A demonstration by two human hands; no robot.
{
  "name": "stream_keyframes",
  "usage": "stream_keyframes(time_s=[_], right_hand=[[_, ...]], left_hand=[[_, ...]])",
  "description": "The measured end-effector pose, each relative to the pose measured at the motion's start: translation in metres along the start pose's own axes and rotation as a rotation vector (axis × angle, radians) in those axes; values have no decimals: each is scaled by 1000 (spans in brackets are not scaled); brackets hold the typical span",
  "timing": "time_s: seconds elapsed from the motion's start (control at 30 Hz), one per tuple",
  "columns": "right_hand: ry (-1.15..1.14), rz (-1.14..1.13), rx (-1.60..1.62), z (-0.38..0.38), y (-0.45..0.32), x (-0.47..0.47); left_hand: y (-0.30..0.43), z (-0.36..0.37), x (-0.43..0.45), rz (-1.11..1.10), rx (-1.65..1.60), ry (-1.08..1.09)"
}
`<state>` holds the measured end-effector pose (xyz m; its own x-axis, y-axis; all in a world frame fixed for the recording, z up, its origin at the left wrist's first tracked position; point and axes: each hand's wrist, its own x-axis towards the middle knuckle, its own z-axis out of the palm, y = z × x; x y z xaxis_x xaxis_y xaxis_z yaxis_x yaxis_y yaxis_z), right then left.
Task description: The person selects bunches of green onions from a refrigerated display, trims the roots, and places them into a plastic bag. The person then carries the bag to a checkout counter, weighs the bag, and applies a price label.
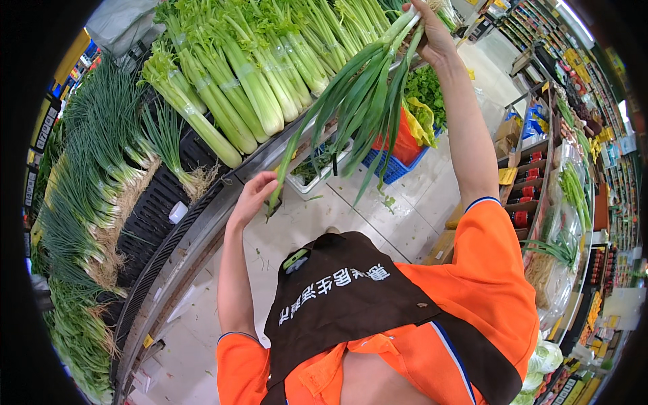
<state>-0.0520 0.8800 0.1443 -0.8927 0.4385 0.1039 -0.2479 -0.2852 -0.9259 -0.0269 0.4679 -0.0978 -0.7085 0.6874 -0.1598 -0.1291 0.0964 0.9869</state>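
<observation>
My right hand (430, 35), raised at the top of the view, grips a bunch of large green onions (367, 96) near their white root ends. The long green leaves hang down over the shelf edge and the aisle. With its fingers pinched, my left hand (255, 195) holds the tip of one long leaf beside the shelf's front edge. Behind the leaves lie rows of celery (248, 91), their bunches taped. Bundles of thin scallions (109, 192) with roots line the left of the black rack, and one small scallion bundle (174, 152) lies apart near the celery.
A white bin (309, 187) of greens and a blue basket (400, 164) with red and yellow bags stand on the floor below the shelf edge (243, 167). A roll of tape (177, 212) lies on the rack. Stocked produce shelves (557, 217) stand at the right.
</observation>
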Motion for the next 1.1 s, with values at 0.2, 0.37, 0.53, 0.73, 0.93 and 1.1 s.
stream_keyframes(time_s=[0.2, 0.37, 0.53, 0.73, 0.93, 1.1], right_hand=[[-122, -12, 19, 23, -13, -6], [-84, -88, -86, 17, -26, -7], [88, -162, -122, -13, -11, 4], [260, -269, 147, -70, -29, 13], [290, -395, 72, -99, -76, 10], [294, -490, 120, -111, -72, 9]], left_hand=[[51, 51, 38, 120, -13, 87], [62, 64, 59, 311, 95, 134], [76, 67, 63, 501, 505, 498], [38, 56, 95, -34, -929, 591], [-64, 33, 90, 260, 89, 776], [-86, 61, 101, -39, 994, -241]])
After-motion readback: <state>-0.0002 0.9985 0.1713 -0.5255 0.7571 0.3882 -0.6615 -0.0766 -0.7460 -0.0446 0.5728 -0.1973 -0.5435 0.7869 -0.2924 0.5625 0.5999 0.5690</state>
